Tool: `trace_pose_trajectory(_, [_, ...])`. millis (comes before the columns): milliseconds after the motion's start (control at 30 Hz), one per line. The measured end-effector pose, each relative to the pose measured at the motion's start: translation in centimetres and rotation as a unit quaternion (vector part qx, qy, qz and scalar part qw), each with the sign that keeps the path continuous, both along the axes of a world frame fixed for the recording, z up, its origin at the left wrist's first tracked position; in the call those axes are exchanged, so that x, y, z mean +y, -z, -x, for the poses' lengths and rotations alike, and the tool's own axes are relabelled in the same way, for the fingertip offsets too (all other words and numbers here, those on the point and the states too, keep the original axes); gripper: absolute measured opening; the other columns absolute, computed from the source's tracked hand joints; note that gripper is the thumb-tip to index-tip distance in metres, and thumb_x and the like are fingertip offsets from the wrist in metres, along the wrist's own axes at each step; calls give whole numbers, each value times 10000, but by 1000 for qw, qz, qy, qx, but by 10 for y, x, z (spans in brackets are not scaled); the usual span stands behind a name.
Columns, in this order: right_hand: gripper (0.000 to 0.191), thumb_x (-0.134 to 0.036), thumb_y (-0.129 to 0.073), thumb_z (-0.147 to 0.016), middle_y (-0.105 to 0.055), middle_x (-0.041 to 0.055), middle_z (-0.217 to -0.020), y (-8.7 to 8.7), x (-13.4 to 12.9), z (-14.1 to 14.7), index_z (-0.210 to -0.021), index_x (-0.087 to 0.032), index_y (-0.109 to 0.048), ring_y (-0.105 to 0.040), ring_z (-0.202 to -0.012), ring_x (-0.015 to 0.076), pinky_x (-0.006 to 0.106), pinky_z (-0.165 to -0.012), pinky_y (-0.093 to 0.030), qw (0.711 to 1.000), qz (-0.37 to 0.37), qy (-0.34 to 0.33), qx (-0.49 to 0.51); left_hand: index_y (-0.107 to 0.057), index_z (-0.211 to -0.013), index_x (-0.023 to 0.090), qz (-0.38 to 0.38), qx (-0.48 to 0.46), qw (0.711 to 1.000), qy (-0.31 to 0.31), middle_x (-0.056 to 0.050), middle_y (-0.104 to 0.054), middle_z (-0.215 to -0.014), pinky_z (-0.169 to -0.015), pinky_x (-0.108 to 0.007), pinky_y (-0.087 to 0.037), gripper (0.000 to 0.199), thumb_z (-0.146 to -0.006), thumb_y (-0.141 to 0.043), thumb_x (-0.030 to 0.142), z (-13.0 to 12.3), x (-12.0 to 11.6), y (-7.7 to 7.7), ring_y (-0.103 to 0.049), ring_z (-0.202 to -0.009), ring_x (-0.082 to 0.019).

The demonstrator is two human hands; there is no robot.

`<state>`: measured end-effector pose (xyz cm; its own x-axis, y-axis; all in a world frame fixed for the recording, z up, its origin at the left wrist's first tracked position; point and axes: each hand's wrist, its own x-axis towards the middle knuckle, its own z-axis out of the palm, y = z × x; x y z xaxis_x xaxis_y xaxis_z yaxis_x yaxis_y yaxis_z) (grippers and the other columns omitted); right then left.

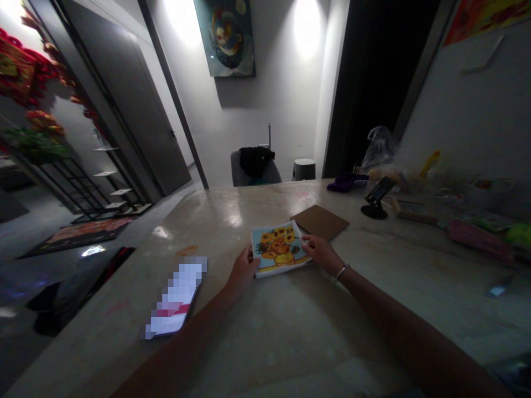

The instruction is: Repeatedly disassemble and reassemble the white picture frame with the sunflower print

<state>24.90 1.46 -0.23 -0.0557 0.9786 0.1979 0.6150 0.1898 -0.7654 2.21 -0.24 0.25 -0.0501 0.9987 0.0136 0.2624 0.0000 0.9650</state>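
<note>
I see left hand (244,269) and right hand (322,254) pinching the picture (279,249) at opposite sides, presumably for steadiness, board (320,219) just beyond the right.

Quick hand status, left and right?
Left hand: holding the left edge of the sunflower picture.
Right hand: holding the picture's right edge, thumb and fingers on it.
</note>
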Motion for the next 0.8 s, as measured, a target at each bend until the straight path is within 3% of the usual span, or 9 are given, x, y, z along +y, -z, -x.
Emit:
trace_pose_trajectory(167, [253, -211, -525, -750, -608, 18, -629, -1, -4, 1, -978, -161, -622, -531, -581, 140, 234, -560, -382, 999, -30, 11, -45, -473, -1157, 102, -35, 132, 991, -17, -116, -583, -1048, -817, -319, -464, 501, -658, -484, 57, 4, 4, 7, -578, -928, -190])
trace_pose_trajectory(400, [173, -229, -534, -757, -646, 76, -786, -2, -8, 0, -856, -177, -666, -565, -729, 171, 268, -698, -398, 981, -57, -21, -184, -534, -1097, 68, -108, 333, 937, -16, -152, -506, -1162, -999, -331, -317, 457, -658, -417, 24, 10, 4, 10, -452, -1130, -214])
trace_pose_trajectory(700, [175, -216, -515, -779, -617, 103, -855, 0, -7, -1, -855, -147, -656, -547, -855, 197, 295, -790, -397, 968, -82, -39, -233, -580, -1030, 119, -131, 459, 878, 25, -148, -469, -1254, -1013, -368, -292, 380, -692, -410, 82, 15, -2, 3, -408, -1181, -256])
trace_pose_trajectory(800, [228, -134, -462, -785, -597, 130, -1004, 4, -7, 0, -943, -123, -626, -525, -968, 200, 313, -868, -381, 970, -108, -56, -210, -566, -1052, 87, -142, 468, 871, 49, -160, -463, -1264, -1019, -378, -277, 392, -698, -397, 80, 15, -2, 2, -405, -1183, -256])
